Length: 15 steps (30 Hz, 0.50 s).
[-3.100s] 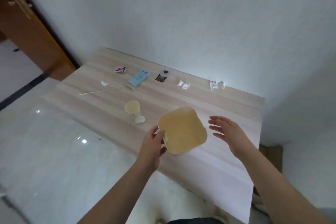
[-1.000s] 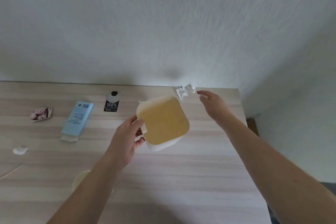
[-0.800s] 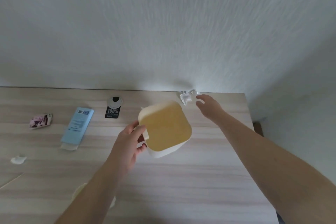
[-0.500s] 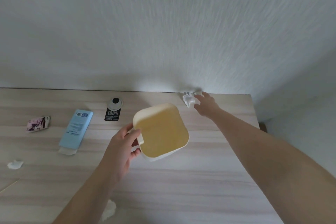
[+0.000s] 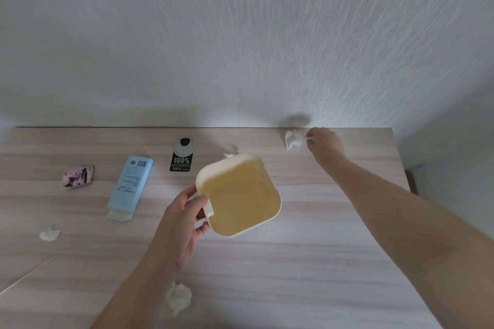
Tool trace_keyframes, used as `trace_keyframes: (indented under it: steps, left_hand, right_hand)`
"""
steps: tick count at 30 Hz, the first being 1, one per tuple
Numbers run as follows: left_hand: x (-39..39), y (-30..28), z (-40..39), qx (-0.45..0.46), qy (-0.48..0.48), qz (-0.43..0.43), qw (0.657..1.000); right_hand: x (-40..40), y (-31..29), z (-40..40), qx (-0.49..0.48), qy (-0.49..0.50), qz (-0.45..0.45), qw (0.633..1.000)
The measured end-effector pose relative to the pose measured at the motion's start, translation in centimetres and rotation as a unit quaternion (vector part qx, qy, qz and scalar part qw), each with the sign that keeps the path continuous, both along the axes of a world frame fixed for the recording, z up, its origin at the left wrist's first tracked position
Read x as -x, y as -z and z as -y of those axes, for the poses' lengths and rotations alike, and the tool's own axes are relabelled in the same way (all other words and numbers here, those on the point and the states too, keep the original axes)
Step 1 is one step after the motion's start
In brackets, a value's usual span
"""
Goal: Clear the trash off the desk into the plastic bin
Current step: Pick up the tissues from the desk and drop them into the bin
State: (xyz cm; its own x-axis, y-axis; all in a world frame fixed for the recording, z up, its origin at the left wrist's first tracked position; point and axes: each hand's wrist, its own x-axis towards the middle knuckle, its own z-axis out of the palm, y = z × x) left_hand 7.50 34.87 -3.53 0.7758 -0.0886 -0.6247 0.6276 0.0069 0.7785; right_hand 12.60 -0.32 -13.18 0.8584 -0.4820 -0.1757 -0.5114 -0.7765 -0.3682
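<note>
We're on the first pickup: our right hand [image 5: 324,141] pinches the crumpled tissue [image 5: 294,139] at the desk's [image 5: 307,262] far edge, fingers closed on it. Our left hand [image 5: 184,211] grips the empty plastic bin [image 5: 239,195] mid-desk. Next, carry it across and drop it in.

Black hang tag [image 5: 181,164]: I read "100%" in white; the smaller line beneath is too blurred.
Blue carton [image 5: 131,185]: I see printed text, none legible to me.

Bin [image 5: 240,195] above desk [image 5: 307,262], box [image 5: 131,184] leftward
</note>
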Motion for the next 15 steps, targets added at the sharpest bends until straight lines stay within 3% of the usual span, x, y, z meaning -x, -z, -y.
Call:
trace_keyframes:
  steps: [4, 8, 12, 15]
  left_hand:
    - [0.0, 0.1, 0.5, -0.004, 0.009, 0.006, 1.000]
    - [0.3, 0.5, 1.4, -0.011, 0.022, 0.023, 0.999]
    - [0.4, 0.5, 2.1, -0.004, 0.026, 0.016, 1.000]
    - [0.3, 0.5, 2.3, -0.002, 0.027, 0.014, 1.000]
  right_hand:
    - [2.4, -4.5, -3.0, -0.085, -0.012, 0.154, 0.984]
    - [6.4, -9.7, -8.1, -0.213, -0.135, 0.265, 0.931]
    - [8.8, -11.8, -10.7, -0.205, -0.287, 0.190, 0.916]
    - [8.8, -11.7, -10.9, -0.173, -0.341, 0.140, 0.913]
